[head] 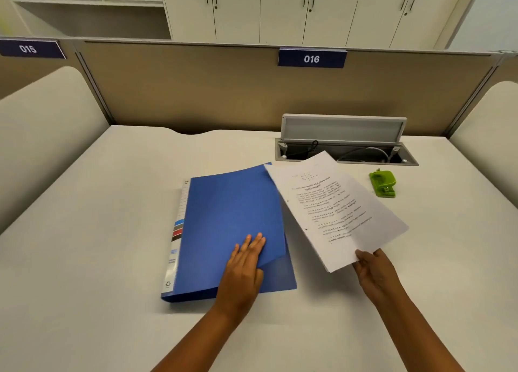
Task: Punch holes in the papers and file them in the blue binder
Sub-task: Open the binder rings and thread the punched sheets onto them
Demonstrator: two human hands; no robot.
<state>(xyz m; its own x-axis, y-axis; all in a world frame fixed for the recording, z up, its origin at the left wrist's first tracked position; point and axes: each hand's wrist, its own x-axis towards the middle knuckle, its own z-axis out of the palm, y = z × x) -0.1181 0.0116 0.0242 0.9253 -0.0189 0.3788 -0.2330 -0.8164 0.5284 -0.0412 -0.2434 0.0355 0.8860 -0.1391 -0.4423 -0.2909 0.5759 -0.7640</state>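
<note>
We see a blue binder (224, 231) lying on the pale desk (98, 245), spine to the left, with its front cover lifted a little at the near right corner so that a strip of the back cover shows beneath. The left hand (245, 262) lies on that cover near its lower edge, fingers straight and close together on top of it; the thumb sits at the cover's edge, and we cannot tell whether it is tucked underneath. To the right, the right hand (374, 270) pinches the near corner of the papers (333, 209) — thumb on top, the other fingers curled below — and holds them tilted above the desk, their far left corner overlapping the binder's far right corner. The top sheet carries printed lines too small to read, and two punched holes show along its left edge. A green hole punch (383, 183) stands on the desk beyond and to the right of the papers, apart from both hands. Behind it, an open cable tray (346, 153) is set into the desk — lid raised, cables visible inside — and one corner of the papers reaches over its front rim. A beige partition (196, 91) stands at the back, bearing a dark label reading 016 (311, 58).
</note>
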